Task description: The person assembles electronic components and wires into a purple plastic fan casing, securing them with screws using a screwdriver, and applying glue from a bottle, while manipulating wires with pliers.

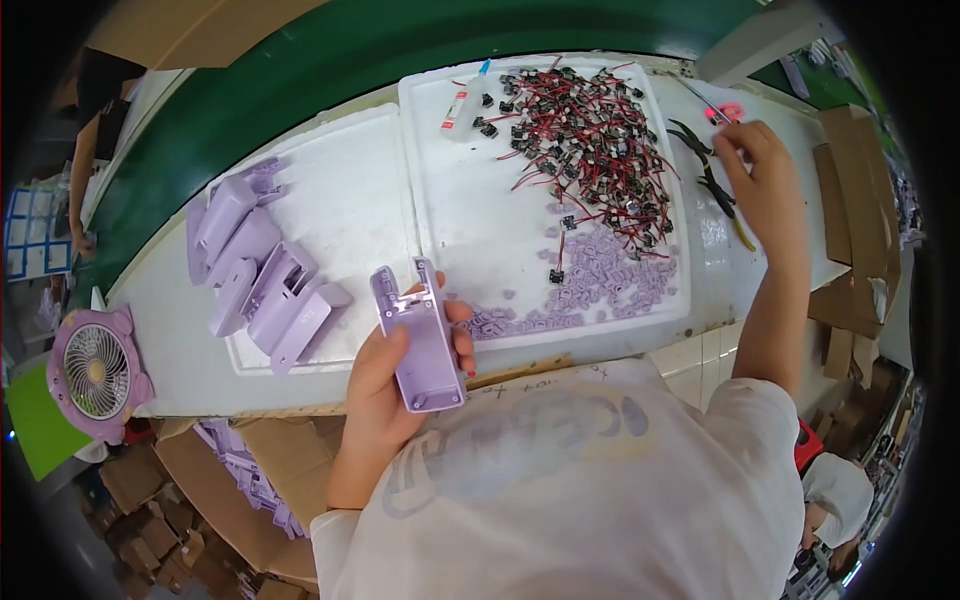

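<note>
The left hand [378, 372] held a purple casing [428, 358] hollow-side up, likely for access. At two o'clock, the right hand [760, 160] curled, contents unclear

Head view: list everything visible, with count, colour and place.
Table: 1, white, centre.
Trays: 2, white, on table.
Held shell: 1, lilac, left hand.
Other shells: several, lilac, left tray.
Boards: many, black, red-wired, right tray.
Small parts: many, lilac, right tray's near side.
Bottle: 1, whitish, blue-tipped, right tray's far side.
Scissors: 1, pink-handled, right of trays.
Pliers: count unclear, black and yellow, beside scissors.
Fan: 1, pink-lilac, table's left end.
Post: 1, white, upper right.
Cartons: several, brown, top, right, lower left.
Other people: 2, upper left, lower right.
Shirt: 1, white, bottom centre.
Left hand: 1, around held shell.
Right hand: 1, by scissors.
</note>
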Demonstrator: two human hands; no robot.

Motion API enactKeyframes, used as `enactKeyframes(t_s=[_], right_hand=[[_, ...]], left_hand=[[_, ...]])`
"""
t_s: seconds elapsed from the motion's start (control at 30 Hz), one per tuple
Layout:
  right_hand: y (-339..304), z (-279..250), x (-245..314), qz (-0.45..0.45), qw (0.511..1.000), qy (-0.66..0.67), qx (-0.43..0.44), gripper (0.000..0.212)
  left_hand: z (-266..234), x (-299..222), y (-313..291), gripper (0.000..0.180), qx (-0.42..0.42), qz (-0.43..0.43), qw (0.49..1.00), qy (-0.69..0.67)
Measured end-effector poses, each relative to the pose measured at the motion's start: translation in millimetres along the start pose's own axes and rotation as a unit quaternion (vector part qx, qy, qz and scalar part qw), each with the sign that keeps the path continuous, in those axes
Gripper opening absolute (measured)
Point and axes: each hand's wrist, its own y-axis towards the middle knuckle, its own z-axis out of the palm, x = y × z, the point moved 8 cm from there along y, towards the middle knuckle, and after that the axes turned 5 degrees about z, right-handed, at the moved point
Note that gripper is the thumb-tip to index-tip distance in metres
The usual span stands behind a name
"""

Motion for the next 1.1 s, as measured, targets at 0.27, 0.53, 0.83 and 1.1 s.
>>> enactKeyframes(t_s=[0.27, 0.53, 0.83, 1.1], right_hand=[[10.7, 11.2, -113.7, 0.019, 0.986, -0.101, -0.132, 0.032], [15.2, 6.9, -86.4, 0.024, 0.997, 0.006, -0.078, 0.025], [-78.0, 19.8, 117.8, -0.204, 0.853, 0.355, 0.324, 0.034], [-88.3, 20.7, 123.4, -0.193, 0.873, 0.301, 0.331, 0.033]], left_hand=[[3.9, 7.4, 0.6, 0.038, -0.005, -0.042, 0.999, 0.017], [14.7, 5.3, -4.2, 0.039, 0.06, -0.063, 0.994, -0.068], [15.9, 3.1, -7.5, 0.04, 0.062, -0.051, 0.997, -0.024], [8.3, -3.3, -6.2, 0.037, 0.072, -0.023, 0.997, -0.023]])
